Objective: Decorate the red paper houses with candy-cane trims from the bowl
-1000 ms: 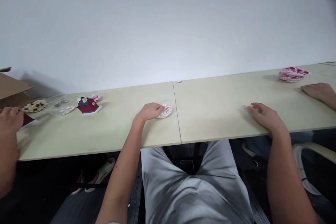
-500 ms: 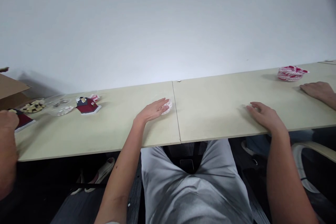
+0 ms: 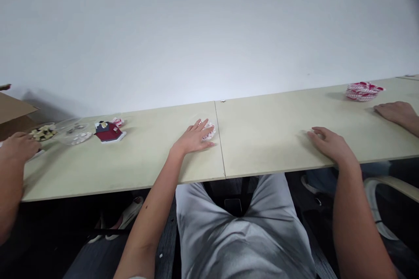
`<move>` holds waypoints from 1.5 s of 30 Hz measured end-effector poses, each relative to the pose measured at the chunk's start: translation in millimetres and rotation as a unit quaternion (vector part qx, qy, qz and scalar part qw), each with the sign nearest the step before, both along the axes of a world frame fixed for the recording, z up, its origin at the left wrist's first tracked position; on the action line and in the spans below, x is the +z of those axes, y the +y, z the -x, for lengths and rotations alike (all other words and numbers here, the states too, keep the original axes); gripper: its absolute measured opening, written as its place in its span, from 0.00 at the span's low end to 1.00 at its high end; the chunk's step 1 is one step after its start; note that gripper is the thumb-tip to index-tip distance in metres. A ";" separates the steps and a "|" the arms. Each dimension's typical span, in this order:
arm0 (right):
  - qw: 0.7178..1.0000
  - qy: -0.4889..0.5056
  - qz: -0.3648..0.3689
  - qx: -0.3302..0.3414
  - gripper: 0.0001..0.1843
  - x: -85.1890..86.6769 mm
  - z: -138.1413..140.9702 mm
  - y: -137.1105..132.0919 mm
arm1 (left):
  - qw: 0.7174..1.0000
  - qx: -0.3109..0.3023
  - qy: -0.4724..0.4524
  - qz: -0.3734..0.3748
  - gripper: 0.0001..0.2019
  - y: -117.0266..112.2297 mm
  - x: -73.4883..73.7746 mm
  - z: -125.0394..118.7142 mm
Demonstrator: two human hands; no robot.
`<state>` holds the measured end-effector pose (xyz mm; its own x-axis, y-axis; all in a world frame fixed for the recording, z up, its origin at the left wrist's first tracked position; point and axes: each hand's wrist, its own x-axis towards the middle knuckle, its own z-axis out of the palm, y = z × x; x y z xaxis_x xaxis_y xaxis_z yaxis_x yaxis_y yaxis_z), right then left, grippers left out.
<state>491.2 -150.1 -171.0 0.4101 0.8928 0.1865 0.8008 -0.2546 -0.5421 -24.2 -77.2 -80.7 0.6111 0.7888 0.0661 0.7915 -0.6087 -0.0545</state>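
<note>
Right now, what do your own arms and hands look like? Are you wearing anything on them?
The left hand and right hand are bare, with no gloves, and no watch or bracelet shows. The left forearm and right forearm are bare too, and the left one has a small dark spot. A pale sleeve edge just shows at the bottom of the view.

Head-worn view, angled forward and down across a pale table (image 3: pixel 262 133) toward a white wall (image 3: pixel 209 30)
</note>
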 end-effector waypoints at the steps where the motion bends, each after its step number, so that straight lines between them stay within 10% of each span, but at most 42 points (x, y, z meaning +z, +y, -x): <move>1: 1.000 0.002 -0.002 0.001 0.35 0.6 0.6 -0.4 | 1.000 -0.010 0.005 -0.007 0.37 0.8 -0.5 0.1; 8: 1.000 0.001 0.003 -0.003 0.35 2.0 2.5 -0.9 | 0.998 -0.050 -0.017 -0.040 0.23 4.5 -0.2 0.5; 17: 1.000 -0.006 -0.002 0.006 0.35 -2.4 -2.6 2.0 | 0.999 -0.029 -0.014 0.006 0.37 7.3 -10.0 3.2; 28: 1.000 -0.005 -0.002 0.002 0.35 0.2 -0.1 0.1 | 0.999 -0.011 -0.031 -0.031 0.17 5.0 -1.8 -0.6; 36: 1.000 -0.004 -0.001 0.001 0.35 -0.8 -1.3 1.0 | 0.999 0.010 -0.040 -0.017 0.32 9.3 -9.9 4.3; 45: 1.000 -0.005 -0.001 -0.004 0.35 1.4 1.2 -0.6 | 0.999 0.008 -0.013 -0.033 0.16 6.8 -5.1 0.6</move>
<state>490.0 -150.6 -169.6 0.4155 0.8890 0.1922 0.8045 -0.2606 -0.5337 -24.8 -70.4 -85.8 0.5960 0.7916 0.1344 0.8026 -0.5920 -0.0725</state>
